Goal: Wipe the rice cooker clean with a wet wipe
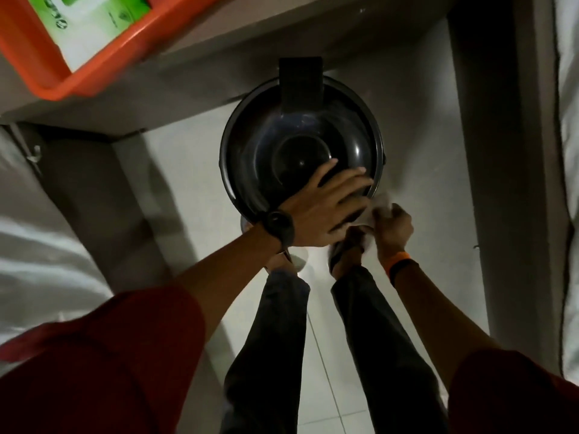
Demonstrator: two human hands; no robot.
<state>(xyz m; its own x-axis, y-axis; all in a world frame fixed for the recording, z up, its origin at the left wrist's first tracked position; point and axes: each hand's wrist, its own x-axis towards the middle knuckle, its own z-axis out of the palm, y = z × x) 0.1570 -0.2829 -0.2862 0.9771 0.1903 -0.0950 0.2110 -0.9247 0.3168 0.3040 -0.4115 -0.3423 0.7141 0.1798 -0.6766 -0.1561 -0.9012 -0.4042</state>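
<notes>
A round black rice cooker [282, 133] stands on the white tiled floor, seen from straight above, its lid shut and a black hinge block at its far side. My left hand [326, 208], a dark watch on the wrist, lies flat on the near right part of the lid with fingers spread. My right hand [393, 225], an orange band on the wrist, is closed around a crumpled white wet wipe [380, 206] pressed against the cooker's near right side. The cooker's body below the lid is hidden.
An orange tray [47, 73] holding a green and white pack [103, 17] sits on a ledge at the upper left. White bedding lies at the left and along the right edge. My legs and feet stand on the tiles just below the cooker.
</notes>
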